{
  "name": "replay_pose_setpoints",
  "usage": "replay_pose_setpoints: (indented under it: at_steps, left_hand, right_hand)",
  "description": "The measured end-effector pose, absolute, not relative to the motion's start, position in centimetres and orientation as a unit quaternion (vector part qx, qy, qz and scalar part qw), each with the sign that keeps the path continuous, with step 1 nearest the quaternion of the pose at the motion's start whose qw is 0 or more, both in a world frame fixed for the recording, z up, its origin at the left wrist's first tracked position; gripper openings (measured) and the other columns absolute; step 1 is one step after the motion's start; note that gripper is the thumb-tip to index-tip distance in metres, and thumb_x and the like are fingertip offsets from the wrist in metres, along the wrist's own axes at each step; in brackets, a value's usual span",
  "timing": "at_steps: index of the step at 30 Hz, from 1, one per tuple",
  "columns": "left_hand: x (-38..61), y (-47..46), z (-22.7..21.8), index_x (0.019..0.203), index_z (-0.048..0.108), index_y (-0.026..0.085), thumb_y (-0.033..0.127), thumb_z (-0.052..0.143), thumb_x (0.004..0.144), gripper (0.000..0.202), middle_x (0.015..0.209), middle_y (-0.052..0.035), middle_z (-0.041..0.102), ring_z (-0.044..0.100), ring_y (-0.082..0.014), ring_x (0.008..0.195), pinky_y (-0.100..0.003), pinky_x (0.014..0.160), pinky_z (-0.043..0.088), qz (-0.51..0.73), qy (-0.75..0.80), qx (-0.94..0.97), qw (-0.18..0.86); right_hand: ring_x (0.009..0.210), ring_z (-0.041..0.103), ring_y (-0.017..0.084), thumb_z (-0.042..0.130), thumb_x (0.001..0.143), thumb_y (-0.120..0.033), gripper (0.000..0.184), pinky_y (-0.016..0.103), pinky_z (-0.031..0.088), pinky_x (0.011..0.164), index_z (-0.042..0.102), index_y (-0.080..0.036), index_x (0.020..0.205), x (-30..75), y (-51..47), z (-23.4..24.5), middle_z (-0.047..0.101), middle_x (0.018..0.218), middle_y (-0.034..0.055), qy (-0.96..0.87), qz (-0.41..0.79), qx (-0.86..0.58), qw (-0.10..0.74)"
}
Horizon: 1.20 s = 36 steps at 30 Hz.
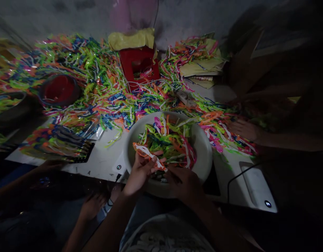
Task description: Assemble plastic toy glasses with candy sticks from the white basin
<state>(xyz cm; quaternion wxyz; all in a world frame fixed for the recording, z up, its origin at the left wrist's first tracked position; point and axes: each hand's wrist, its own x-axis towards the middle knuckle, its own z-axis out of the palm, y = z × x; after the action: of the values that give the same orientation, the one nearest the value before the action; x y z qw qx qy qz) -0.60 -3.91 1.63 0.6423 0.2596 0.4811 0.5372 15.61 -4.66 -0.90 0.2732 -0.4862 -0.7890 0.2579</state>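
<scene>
White table (103, 161) spans most of the view, dim light. Big heap of multicoloured plastic strips (79, 63) runs along its far half, neon green, orange, pink, blue, white, badly tangled.

White basin (206, 147) at the near edge, right in front of the person, part-filled with the same kind of strips. Red open-fronted box (126, 64) beyond it, within the heap. Left of the basin: black-toothed rack (85, 154) with strips laid across it in a row, a co-worker's hand (55, 164) just beside. Red-lined bowl (58, 89) farther back, left. Another co-worker's hand (241, 127) on the strips at right.

Own hands, both over the near side of the basin. Left hand (142, 171): palm up, thumb pressing an orange-and-white strip (147, 152) onto the fingers. Right hand (186, 183): in shadow, fingertips at the strip's near end; can't tell if they pinch it or only touch.

Strip is above the basin contents, slanting down to the right. Small pale bits (162, 179) at the basin's near side, too dark to identify.

Handling, my read: thumb pressure light but firm, thin plastic likely creases or slips. Work the near end with fingertips only, strip fairly flat, clear of the tangle below. Tilting it toward the light would help; the right-hand end is the worst lit.
</scene>
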Motion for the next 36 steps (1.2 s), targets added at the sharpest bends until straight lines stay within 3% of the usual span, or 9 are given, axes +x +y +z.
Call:
replay_pose_setpoints:
  at_steps: [3, 12, 19, 23, 28, 30, 32, 34, 36]
  left_hand:
    - [-0.6, -4.0, 1.6, 0.11, 0.038, 0.024, 0.029, 0.071, 0.075, 0.048, 0.114, -0.007, 0.065, 0.068, -0.0224, 0.093, -0.031, 0.075, 0.055, 0.538, 0.479, 0.267, 0.64]
    - [0.0, -4.3, 0.4, 0.125, 0.023, 0.028, 0.03, 0.067, 0.079, 0.064, 0.101, -0.0027, 0.068, 0.066, -0.0202, 0.094, -0.033, 0.082, 0.053, 0.566, 0.424, 0.316, 0.632]
    - [0.0, -5.1, 0.0, 0.137, 0.006, 0.028, 0.034, 0.063, 0.082, 0.08, 0.099, -0.0035, 0.067, 0.067, -0.0181, 0.088, -0.029, 0.075, 0.053, 0.578, 0.436, 0.338, 0.601]
    - [-1.0, -4.6, 0.8, 0.137, 0.02, 0.029, 0.032, 0.064, 0.081, 0.071, 0.101, -0.0031, 0.067, 0.066, -0.0143, 0.077, -0.025, 0.066, 0.052, 0.591, 0.452, 0.338, 0.576]
    - [-6.8, 0.3, 4.0, 0.132, 0.041, 0.023, 0.036, 0.068, 0.075, 0.065, 0.098, -0.0051, 0.069, 0.058, -0.0078, 0.054, -0.018, 0.052, 0.046, 0.638, 0.527, 0.349, 0.439]
    - [-9.9, 2.9, 4.5, 0.142, 0.029, 0.025, 0.039, 0.063, 0.079, 0.073, 0.112, -0.0098, 0.066, 0.064, -0.0114, 0.066, -0.023, 0.062, 0.051, 0.618, 0.567, 0.405, 0.365]
    - [-12.5, 4.8, 4.0, 0.147, 0.015, 0.019, 0.039, 0.058, 0.081, 0.081, 0.13, -0.0182, 0.054, 0.063, -0.022, 0.1, -0.037, 0.086, 0.05, 0.555, 0.653, 0.447, 0.256]
    - [-14.1, 5.4, 2.4, 0.145, 0.024, 0.013, 0.038, 0.059, 0.08, 0.078, 0.144, -0.0216, 0.037, 0.041, -0.0291, 0.13, -0.046, 0.105, 0.034, 0.463, 0.7, 0.526, 0.139]
    - [-14.5, 4.5, 0.4, 0.138, 0.04, 0.013, 0.04, 0.056, 0.08, 0.066, 0.147, -0.0194, 0.033, 0.027, -0.0302, 0.138, -0.048, 0.111, 0.024, 0.382, 0.7, 0.597, 0.088]
  right_hand:
    - [0.076, 0.064, 0.02, 0.056, 0.085, -0.033, 0.016, 0.029, 0.043, 0.069, 0.068, -0.023, 0.087, 15.4, -4.6, -1.0, 0.071, 0.082, 0.0047, -0.775, 0.247, -0.52, 0.261]
    - [0.075, 0.06, 0.015, 0.044, 0.092, -0.033, 0.02, 0.025, 0.045, 0.066, 0.058, -0.019, 0.097, 16.0, -3.3, -1.4, 0.063, 0.078, 0.0005, -0.677, 0.549, -0.416, 0.258]
    - [0.071, 0.061, 0.017, 0.046, 0.089, -0.026, 0.017, 0.027, 0.044, 0.064, 0.061, -0.017, 0.087, 14.2, -4.1, -1.3, 0.065, 0.076, 0.0034, -0.698, 0.441, -0.481, 0.295]
    - [0.086, 0.064, 0.019, 0.049, 0.089, -0.029, 0.022, 0.03, 0.048, 0.076, 0.063, -0.018, 0.102, 14.1, -4.3, -0.8, 0.069, 0.09, 0.0055, -0.693, 0.45, -0.476, 0.301]
    - [0.102, 0.059, 0.02, 0.053, 0.088, -0.028, 0.026, 0.033, 0.045, 0.088, 0.058, -0.023, 0.112, 16.1, -5.2, -0.6, 0.066, 0.107, 0.0052, -0.707, 0.317, -0.515, 0.366]
    - [0.1, 0.058, 0.019, 0.051, 0.089, -0.026, 0.02, 0.033, 0.045, 0.088, 0.06, -0.024, 0.107, 17.5, -5.3, -1.0, 0.065, 0.104, 0.004, -0.705, 0.273, -0.511, 0.409]
    - [0.095, 0.058, 0.018, 0.051, 0.089, -0.026, 0.016, 0.033, 0.045, 0.085, 0.061, -0.023, 0.102, 19.1, -5.3, -1.7, 0.063, 0.099, 0.0042, -0.681, 0.232, -0.521, 0.458]
    - [0.091, 0.057, 0.018, 0.051, 0.089, -0.027, 0.014, 0.033, 0.045, 0.082, 0.06, -0.022, 0.098, 20.6, -5.3, -2.3, 0.061, 0.096, 0.0048, -0.645, 0.212, -0.546, 0.49]
    - [0.09, 0.056, 0.019, 0.05, 0.09, -0.028, 0.014, 0.034, 0.045, 0.08, 0.059, -0.021, 0.097, 22.0, -5.6, -3.1, 0.058, 0.095, 0.0056, -0.61, 0.201, -0.569, 0.514]
